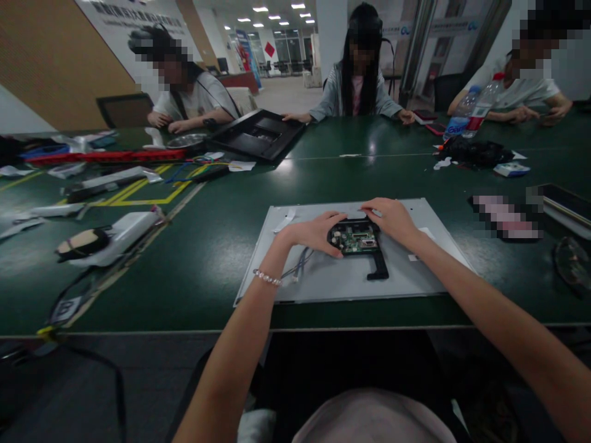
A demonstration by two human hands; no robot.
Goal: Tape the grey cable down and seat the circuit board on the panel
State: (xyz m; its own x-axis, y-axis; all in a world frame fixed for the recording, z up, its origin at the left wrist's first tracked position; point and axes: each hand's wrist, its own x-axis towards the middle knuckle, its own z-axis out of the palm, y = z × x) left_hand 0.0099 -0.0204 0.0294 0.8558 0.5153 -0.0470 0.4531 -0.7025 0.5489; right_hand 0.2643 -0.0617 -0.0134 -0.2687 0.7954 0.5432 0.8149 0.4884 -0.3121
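Green circuit board (356,240) sat in a black plastic bracket (381,266) on a pale flat panel (332,288), which lay on the green table (184,295). The left hand (316,234), at the board's 9 o'clock, held the bracket's left end between widely parted thumb and fingers. The right hand (391,219) was toward 1 o'clock, thumb and fingertips drawn narrow by the bracket's upper edge; whether they pinched anything, I could not tell. Thin cables (301,264) lay at 8 o'clock. Farther off, toward 10 o'clock, a co-worker's hand (296,117) rested at the edge of a black rectangular housing (244,134).
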